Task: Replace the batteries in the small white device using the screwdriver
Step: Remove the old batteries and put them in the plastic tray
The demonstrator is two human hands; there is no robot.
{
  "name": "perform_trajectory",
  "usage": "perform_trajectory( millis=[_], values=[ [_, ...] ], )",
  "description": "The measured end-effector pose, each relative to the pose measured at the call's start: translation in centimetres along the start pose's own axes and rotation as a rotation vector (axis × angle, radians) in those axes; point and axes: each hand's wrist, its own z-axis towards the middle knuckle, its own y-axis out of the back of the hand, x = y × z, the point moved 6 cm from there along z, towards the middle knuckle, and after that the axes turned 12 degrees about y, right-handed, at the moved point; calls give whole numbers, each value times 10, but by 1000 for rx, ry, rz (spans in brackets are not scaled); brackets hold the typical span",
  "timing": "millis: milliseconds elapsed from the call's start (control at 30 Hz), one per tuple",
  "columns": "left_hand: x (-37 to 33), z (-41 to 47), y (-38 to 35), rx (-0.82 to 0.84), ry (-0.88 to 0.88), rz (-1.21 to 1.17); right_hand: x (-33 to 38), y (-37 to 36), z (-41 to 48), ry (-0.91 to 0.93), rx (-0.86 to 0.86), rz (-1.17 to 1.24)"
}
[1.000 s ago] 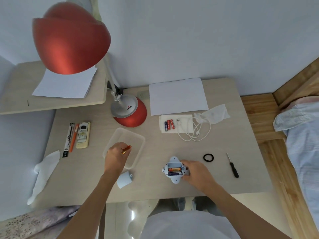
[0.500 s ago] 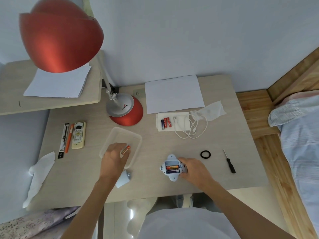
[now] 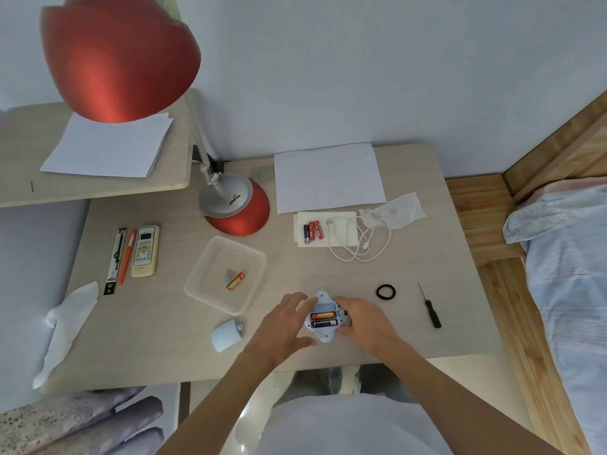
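The small white device (image 3: 323, 320) lay near the front edge of the bench (image 3: 427, 264), back up, its compartment uncovered with an orange battery above a dark one. The right hand (image 3: 366, 320) had its grip clamped on the device's right side; the left hand (image 3: 284, 325) hovered alongside, fingers spread. The screwdriver (image 3: 429, 305) lay apart, right.
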Motion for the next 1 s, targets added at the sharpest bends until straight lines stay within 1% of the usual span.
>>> perform_trajectory(
  millis=[133, 233, 400, 633, 733, 833, 933, 1000],
  values=[
    [4, 8, -12, 79, 45, -136, 0, -1, 1, 11, 2, -4],
    [1, 10, -15, 108, 68, -288, 0, -1, 0, 12, 8, -12],
    [2, 16, -16, 109, 202, -704, 2, 1, -3, 12, 0, 13],
    [6, 16, -26, 139, 290, -935, 5, 4, -4, 23, 31, 6],
    [7, 18, -27, 169, 320, -1008, 5, 13, -5, 45, 61, -67],
    [7, 19, -26, 209, 330, -1065, 9, 32, -7, 138, 53, -209],
    [5, 20, -25, 232, 331, -1072, 24, 51, -7, 284, 54, -346],
    [5, 21, -24, 241, 326, -1063, 34, 57, -6, 392, 89, -463]
  ],
)
